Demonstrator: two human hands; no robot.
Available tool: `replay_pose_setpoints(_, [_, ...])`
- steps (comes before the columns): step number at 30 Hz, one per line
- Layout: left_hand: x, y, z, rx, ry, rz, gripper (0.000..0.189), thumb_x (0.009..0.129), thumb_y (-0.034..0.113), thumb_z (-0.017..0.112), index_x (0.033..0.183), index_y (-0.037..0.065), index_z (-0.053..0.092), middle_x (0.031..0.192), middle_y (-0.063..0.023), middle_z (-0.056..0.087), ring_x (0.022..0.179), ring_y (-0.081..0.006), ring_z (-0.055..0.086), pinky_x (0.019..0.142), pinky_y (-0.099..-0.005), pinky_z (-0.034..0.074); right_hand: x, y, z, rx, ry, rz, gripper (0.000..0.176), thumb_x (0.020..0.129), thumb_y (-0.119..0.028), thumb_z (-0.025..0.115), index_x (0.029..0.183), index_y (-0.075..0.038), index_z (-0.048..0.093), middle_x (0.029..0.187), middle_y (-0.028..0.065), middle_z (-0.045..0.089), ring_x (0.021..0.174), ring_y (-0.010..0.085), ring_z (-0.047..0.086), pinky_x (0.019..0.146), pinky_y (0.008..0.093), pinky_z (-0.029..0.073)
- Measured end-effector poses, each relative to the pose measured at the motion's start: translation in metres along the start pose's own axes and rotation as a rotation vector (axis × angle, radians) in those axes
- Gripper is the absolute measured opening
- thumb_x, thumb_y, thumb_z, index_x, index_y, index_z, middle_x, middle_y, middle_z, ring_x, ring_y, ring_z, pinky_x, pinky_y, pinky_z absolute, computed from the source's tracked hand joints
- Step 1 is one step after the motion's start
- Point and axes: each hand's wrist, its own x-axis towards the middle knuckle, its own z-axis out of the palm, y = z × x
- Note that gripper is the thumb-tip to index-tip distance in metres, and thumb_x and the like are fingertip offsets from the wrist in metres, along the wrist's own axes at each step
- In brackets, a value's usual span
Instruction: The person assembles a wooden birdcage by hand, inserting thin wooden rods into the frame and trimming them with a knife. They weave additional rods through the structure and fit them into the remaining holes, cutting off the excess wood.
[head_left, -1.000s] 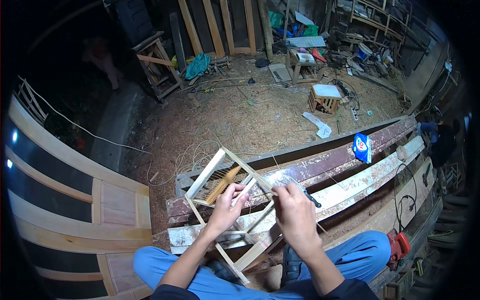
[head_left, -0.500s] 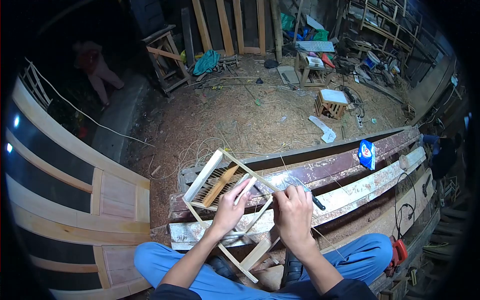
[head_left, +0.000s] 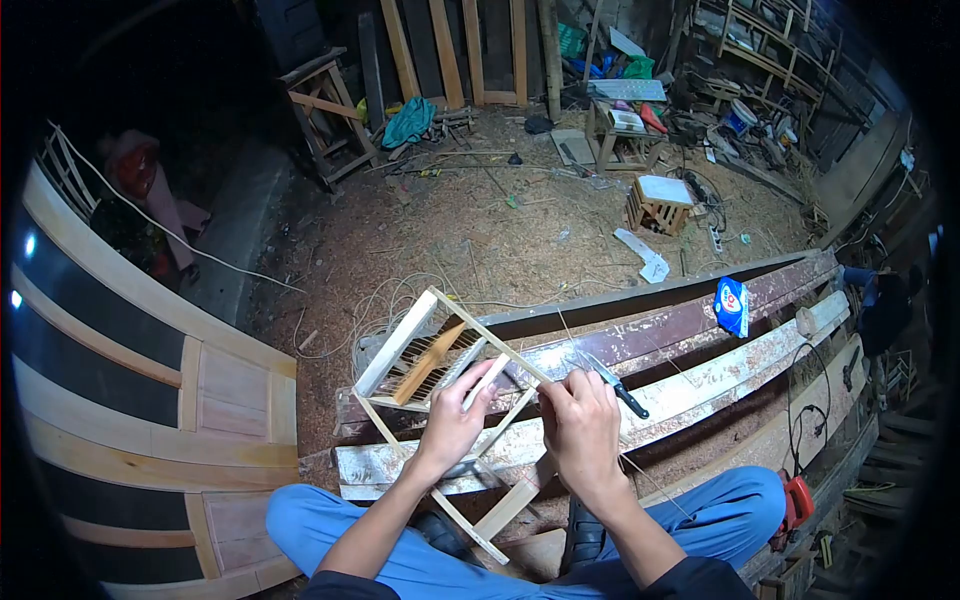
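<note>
A light wooden frame (head_left: 399,343) with a row of thin bars and a loose brown wood piece (head_left: 429,362) across them is held tilted over the bench planks. My left hand (head_left: 457,416) is wrapped round a pale inner strip of the frame. My right hand (head_left: 583,425) pinches at the frame's right corner; whatever is between its fingertips is too small to make out. Just beyond my right hand, a knife with a black handle (head_left: 631,400) lies on the white-stained plank (head_left: 700,394).
A blue packet (head_left: 732,307) lies on the maroon plank (head_left: 660,333). Wooden panels (head_left: 235,390) stand at the left. Beyond are a small slatted stool (head_left: 659,204) and a power strip (head_left: 715,238). A person (head_left: 165,205) is at the dark far left; a red tool (head_left: 797,503) sits right.
The frame has shifted slightly left and towards me, with both hands still on it. More of the knife shows beside my right hand. The person at the far left has moved left and nearer.
</note>
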Motion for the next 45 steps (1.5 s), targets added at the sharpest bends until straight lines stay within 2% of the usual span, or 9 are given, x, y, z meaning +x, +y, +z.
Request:
replay_pose_setpoints(3, [0.0, 0.003, 0.001, -0.003, -0.008, -0.005, 0.04, 0.104, 0.01, 0.062, 0.142, -0.004, 0.058, 0.121, -0.0138, 0.073, 0.101, -0.013, 0.068, 0.092, -0.0296, 0.054, -0.001, -0.003, -0.002, 0.008, -0.052, 0.009, 0.018, 0.081, -0.002, 0.067, 0.098, -0.004, 0.069, 0.089, 0.0101, 0.059, 0.091, 0.0285, 0.058, 0.078, 0.042, 0.043])
replay_pose_setpoints(7, [-0.001, 0.003, 0.002, 0.013, -0.002, 0.008, 0.04, 0.104, 0.011, 0.062, 0.142, -0.004, 0.058, 0.121, -0.0135, 0.073, 0.101, -0.0126, 0.068, 0.092, -0.0296, 0.054, 0.001, -0.003, -0.004, 0.031, -0.031, 0.02, 0.017, 0.081, -0.002, 0.066, 0.098, -0.004, 0.07, 0.089, 0.0102, 0.058, 0.091, 0.0286, 0.058, 0.078, 0.0419, 0.043])
replay_pose_setpoints(10, [-0.001, 0.006, 0.002, 0.013, -0.003, -0.007, 0.04, 0.105, 0.011, 0.062, 0.142, -0.003, 0.059, 0.121, -0.0136, 0.073, 0.102, -0.013, 0.068, 0.093, -0.0297, 0.054, 0.001, -0.003, -0.004, 0.028, -0.001, 0.015, 0.012, 0.086, -0.006, 0.073, 0.098, -0.003, 0.072, 0.083, 0.0114, 0.057, 0.083, 0.0307, 0.057, 0.075, 0.0441, 0.045])
replay_pose_setpoints(12, [0.0, -0.001, 0.004, 0.021, 0.009, 0.034, 0.04, 0.104, 0.012, 0.062, 0.142, -0.003, 0.059, 0.121, -0.014, 0.073, 0.103, -0.0135, 0.068, 0.093, -0.0299, 0.054, 0.0, -0.003, -0.004, 0.027, -0.052, 0.023, 0.016, 0.082, -0.002, 0.067, 0.098, -0.004, 0.07, 0.089, 0.0108, 0.058, 0.092, 0.0289, 0.058, 0.079, 0.0422, 0.044])
replay_pose_setpoints(23, [-0.001, 0.002, 0.004, 0.064, 0.048, 0.13, 0.039, 0.103, 0.012, 0.063, 0.139, -0.003, 0.061, 0.126, -0.0182, 0.073, 0.109, -0.0173, 0.07, 0.096, -0.0323, 0.054, -0.002, -0.003, -0.001, 0.058, -0.042, 0.039, 0.015, 0.083, -0.002, 0.067, 0.097, -0.003, 0.07, 0.089, 0.0109, 0.058, 0.091, 0.0292, 0.058, 0.079, 0.0423, 0.044])
replay_pose_setpoints(25, [-0.003, 0.007, 0.005, 0.045, 0.04, 0.098, 0.036, 0.101, 0.011, 0.063, 0.134, -0.004, 0.064, 0.125, -0.0247, 0.071, 0.117, -0.0319, 0.071, 0.099, -0.0376, 0.053, -0.002, -0.005, 0.001, 0.053, -0.033, 0.039, 0.014, 0.083, -0.002, 0.067, 0.096, -0.004, 0.07, 0.088, 0.0108, 0.058, 0.091, 0.0292, 0.058, 0.079, 0.0422, 0.044])
replay_pose_setpoints(34, [-0.013, 0.023, 0.008, 0.075, 0.07, 0.103, 0.035, 0.101, 0.01, 0.063, 0.133, -0.004, 0.065, 0.12, -0.0269, 0.072, 0.114, -0.0362, 0.071, 0.098, -0.0403, 0.054, -0.003, -0.004, 0.009, -0.06, 0.041, -0.05, 0.017, 0.079, -0.002, 0.066, 0.095, -0.004, 0.07, 0.085, 0.01, 0.058, 0.086, 0.0278, 0.057, 0.075, 0.0405, 0.043])
replay_pose_setpoints(40, [-0.02, 0.025, 0.008, 0.181, 0.115, 0.218, 0.035, 0.1, 0.007, 0.062, 0.132, -0.007, 0.064, 0.117, -0.0284, 0.071, 0.109, -0.0392, 0.072, 0.094, -0.0421, 0.055, -0.005, -0.003, 0.011, -0.057, 0.047, -0.087, 0.023, 0.079, -0.001, 0.065, 0.101, -0.004, 0.071, 0.086, 0.0091, 0.058, 0.085, 0.027, 0.056, 0.074, 0.04, 0.042])
replay_pose_setpoints(45, [-0.026, 0.031, 0.008, 0.157, 0.128, 0.193, 0.034, 0.1, 0.006, 0.061, 0.131, -0.008, 0.064, 0.115, -0.03, 0.071, 0.107, -0.0409, 0.072, 0.091, -0.0428, 0.056, -0.007, -0.004, 0.012, -0.041, 0.048, -0.104, 0.028, 0.078, -0.002, 0.065, 0.106, -0.002, 0.07, 0.086, 0.0096, 0.056, 0.084, 0.0274, 0.055, 0.074, 0.0404, 0.042])
